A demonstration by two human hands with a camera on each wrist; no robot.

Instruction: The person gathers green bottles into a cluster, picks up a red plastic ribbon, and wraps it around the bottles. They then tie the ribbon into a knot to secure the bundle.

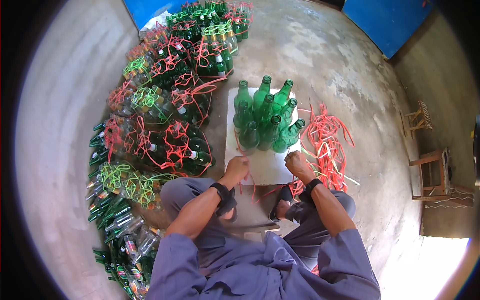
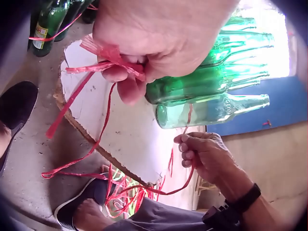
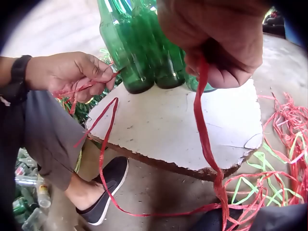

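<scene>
Several green bottles (image 1: 268,117) stand upright in a tight cluster on a white board (image 1: 237,167). The left hand (image 1: 236,170) is at the board's near left side, pinching red ribbon (image 2: 108,57) between thumb and fingers, with loose ends hanging. At the near right, the right hand (image 1: 298,164) grips another stretch of red ribbon (image 3: 204,125), which drops over the board's edge. Between the hands the ribbon sags below the board in the right wrist view. Part of the ribbon by the bottles' bases is hidden.
Bundles of bottles tied with red and green ribbon (image 1: 170,100) fill the floor at left. Loose bottles (image 1: 132,245) lie nearer. A tangled ribbon heap (image 1: 325,145) lies right of the board. Wooden stools (image 1: 431,172) stand by the right wall. The person's feet are below the board.
</scene>
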